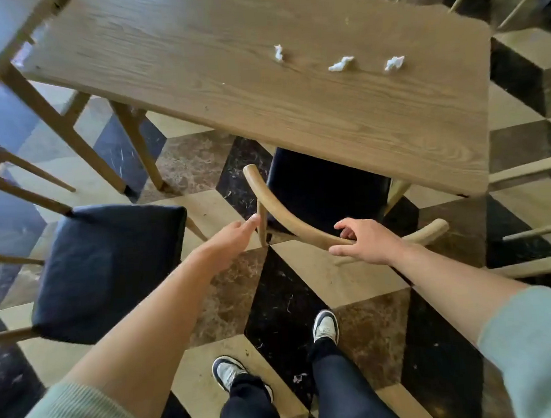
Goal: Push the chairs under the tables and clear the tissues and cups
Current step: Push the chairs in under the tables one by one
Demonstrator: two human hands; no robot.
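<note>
**Chair at the table edge, three tissues on top**

Polished marble floor [284, 306], laid in black, brown and cream diamonds. Wooden table [259, 89], rectangular with rounded corners and strong oak-like grain. Three small crumpled white tissues [340, 64] lie in a loose row on its far right part, apart from one another. No cups visible.

One chair [318, 189], curved bentwood back rail and dark padded seat, sits partly under the near table edge. Right hand [367, 241] curls around the back rail near its middle, gripping it. Left hand [234, 241] is relaxed, fingers extended, fingertips touching the rail's left upright spindle.

A second chair [109, 269], square dark cushion on a pale wood frame, stands to the left, clear of the table.
</note>
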